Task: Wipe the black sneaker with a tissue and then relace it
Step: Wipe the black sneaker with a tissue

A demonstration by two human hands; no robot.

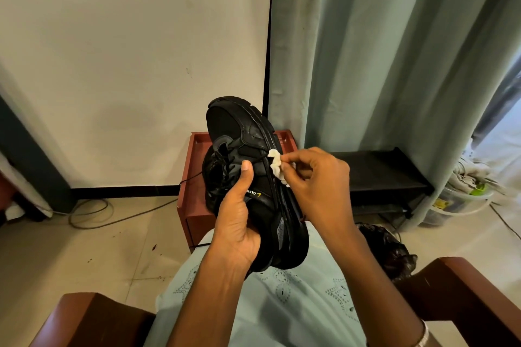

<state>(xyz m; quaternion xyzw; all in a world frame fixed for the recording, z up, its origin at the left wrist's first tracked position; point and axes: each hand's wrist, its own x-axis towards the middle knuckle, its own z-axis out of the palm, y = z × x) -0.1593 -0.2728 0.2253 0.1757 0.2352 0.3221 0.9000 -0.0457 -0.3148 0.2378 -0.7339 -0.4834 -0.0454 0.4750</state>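
A grey cable (93, 214) lies on the floor at the left. The left hand (239, 222) grips the black sneaker (242, 127) from its heel end, thumb laid along the side, holding it up over the lap, toe pointing away. The crumpled white tissue (275, 162) touches the sole's edge, pinched in the fingertips of the right hand (315, 180). A green curtain (394, 65) hangs behind.

The black sneaker (248, 146) is held up in the air, toe pointing away and sole facing right. The left hand (236, 222) grips it near the heel, thumb on its side. Its black lace (194, 176) is loose, with one end hanging left. The right hand (315, 177) pinches a small, white, crumpled tissue (276, 162) against the sole's edge.
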